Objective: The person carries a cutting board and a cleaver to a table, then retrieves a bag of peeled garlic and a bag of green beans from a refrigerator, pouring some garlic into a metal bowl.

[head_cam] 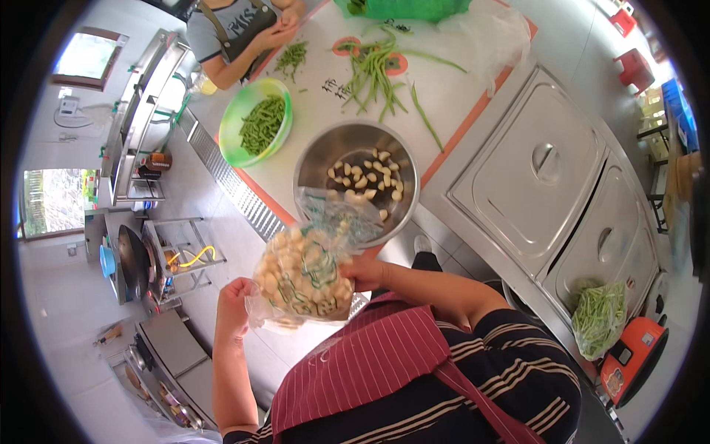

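Note:
A clear plastic bag (302, 272) with green print, full of peeled garlic cloves, hangs tilted between my two hands. My left hand (237, 302) grips a lower corner of the bag. On its other side my right hand (366, 273) holds it near the mouth. The open mouth of the bag reaches over the near rim of a stainless steel bowl (409, 166). Loose garlic cloves (373, 173) lie on the bowl's bottom, some hidden behind the plastic.
Beyond the bowl, long green beans (377, 72) lie on the table (444, 105). A green plastic basin (226, 133) holds cut beans. Another person (238, 39) works at the far left. Lidded steel food wells (532, 183) stand at right, with a bag of beans (599, 319) on them.

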Motion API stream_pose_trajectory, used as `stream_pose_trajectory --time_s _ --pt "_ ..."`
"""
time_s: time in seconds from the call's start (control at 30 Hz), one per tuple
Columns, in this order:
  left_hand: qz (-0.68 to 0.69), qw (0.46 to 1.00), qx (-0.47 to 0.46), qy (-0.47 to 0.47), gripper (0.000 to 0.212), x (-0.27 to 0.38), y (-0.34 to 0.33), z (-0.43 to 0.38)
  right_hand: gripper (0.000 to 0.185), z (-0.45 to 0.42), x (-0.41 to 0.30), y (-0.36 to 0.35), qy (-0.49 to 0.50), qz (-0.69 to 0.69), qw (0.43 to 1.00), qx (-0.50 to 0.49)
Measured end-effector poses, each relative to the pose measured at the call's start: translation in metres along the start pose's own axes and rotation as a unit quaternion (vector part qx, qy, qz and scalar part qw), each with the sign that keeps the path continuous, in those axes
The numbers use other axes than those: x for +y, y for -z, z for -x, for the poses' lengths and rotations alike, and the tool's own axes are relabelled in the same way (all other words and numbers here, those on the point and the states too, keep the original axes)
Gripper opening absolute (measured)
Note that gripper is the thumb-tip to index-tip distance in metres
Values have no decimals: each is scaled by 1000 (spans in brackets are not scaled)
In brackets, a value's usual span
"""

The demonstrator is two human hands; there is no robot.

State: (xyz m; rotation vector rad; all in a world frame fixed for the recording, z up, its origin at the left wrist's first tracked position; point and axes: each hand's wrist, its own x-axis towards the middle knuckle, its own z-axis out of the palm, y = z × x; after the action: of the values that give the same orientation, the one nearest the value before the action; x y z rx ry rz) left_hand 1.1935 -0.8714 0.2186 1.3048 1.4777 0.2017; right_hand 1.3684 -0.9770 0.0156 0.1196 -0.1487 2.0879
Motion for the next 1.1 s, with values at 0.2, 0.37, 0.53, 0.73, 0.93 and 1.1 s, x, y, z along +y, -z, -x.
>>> stream_pose_trajectory --time_s 0.2,0.37,0.53,0.73,0.93,1.1 --pt "78 997 26 -4 17 3 -8 12 48 -10 -10 -7 -20 0 999 47" --pt "82 996 36 -8 13 4 -9 13 50 -12 -10 -11 -61 -56 996 32" --pt "95 995 25 -18 12 6 -8 20 50 -6 -10 -12 -33 -30 999 18" --pt "189 980 58 -32 35 23 -19 22 50 -4 -12 18 -75 -18 997 31" --pt "28 999 -13 41 24 7 -6 1 43 -8 -3 35 -114 -8 993 -26" --pt "-77 997 10 -20 14 18 -19 7 42 -5 7 35 -54 -20 998 -37"
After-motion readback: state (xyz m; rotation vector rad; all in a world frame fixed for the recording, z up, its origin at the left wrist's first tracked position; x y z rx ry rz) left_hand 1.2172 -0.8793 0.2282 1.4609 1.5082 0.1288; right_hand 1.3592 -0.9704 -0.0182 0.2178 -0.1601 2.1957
